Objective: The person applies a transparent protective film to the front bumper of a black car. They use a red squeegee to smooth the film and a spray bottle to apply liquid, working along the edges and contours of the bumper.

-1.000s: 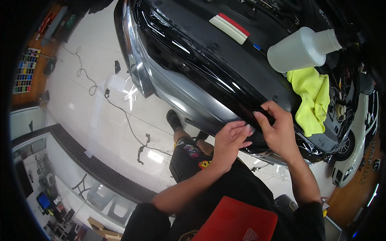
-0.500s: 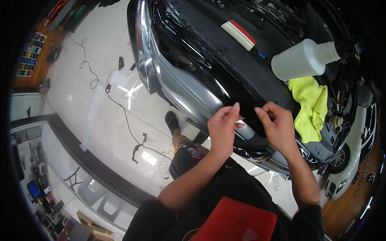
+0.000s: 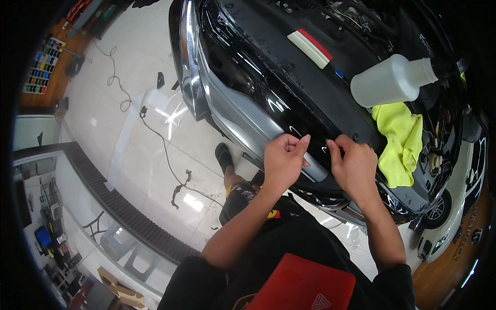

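Observation:
Glossy black film lies along the front of a car, its reflections rippled near my hands. My left hand is closed in a pinch at the film's near end, thumb pressed against curled fingers. A short gap to the right, my right hand pinches at the same end, thumb against the bent forefinger. The film's edge between the fingertips is mostly hidden. Below my left hand runs a silver trim strip of the car's front.
On the black cover by the engine bay lie a red-and-white squeegee, a small blue-tipped tool, a white spray bottle and a yellow-green cloth. A cord crosses the tiled floor. A white car stands at the right.
Both hands keep their pinch with small shifts; my left fingers have curled tighter. Reflections in the black film near the hands have turned from smooth to wavy. The view has shifted slightly.

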The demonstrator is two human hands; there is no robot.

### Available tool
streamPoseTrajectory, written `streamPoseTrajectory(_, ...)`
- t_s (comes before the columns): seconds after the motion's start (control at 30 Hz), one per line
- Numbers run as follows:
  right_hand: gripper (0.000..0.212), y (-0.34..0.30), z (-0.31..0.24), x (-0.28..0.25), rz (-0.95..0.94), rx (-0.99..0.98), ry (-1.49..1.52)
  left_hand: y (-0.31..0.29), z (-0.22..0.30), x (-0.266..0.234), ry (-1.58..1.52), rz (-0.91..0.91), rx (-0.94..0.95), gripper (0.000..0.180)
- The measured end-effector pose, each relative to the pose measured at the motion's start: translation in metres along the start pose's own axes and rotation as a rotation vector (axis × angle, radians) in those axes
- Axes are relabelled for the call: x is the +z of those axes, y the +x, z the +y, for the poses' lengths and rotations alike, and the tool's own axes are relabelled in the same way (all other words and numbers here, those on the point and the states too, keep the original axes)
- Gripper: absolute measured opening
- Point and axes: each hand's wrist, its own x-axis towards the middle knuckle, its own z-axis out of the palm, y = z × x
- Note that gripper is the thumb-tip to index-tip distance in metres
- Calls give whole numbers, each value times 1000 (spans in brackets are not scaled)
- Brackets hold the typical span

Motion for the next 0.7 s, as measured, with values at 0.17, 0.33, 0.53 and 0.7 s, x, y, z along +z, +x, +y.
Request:
streamPoseTrajectory(0.17,31,-5,6,-1,69,-53,-31,-3,12,1,171,25,-8,36)
streamPoseTrajectory(0.33,32,-9,16,0,72,6,2,-7,25,-4,633,151,180,33)
streamPoseTrajectory(0.53,31,-10,20,13,174,10,49,-10,81,-4,1028,-58,796,33)
streamPoseTrajectory(0.7,27,-12,16,16,228,69,-17,56,121,24,1366,-819,1195,30)
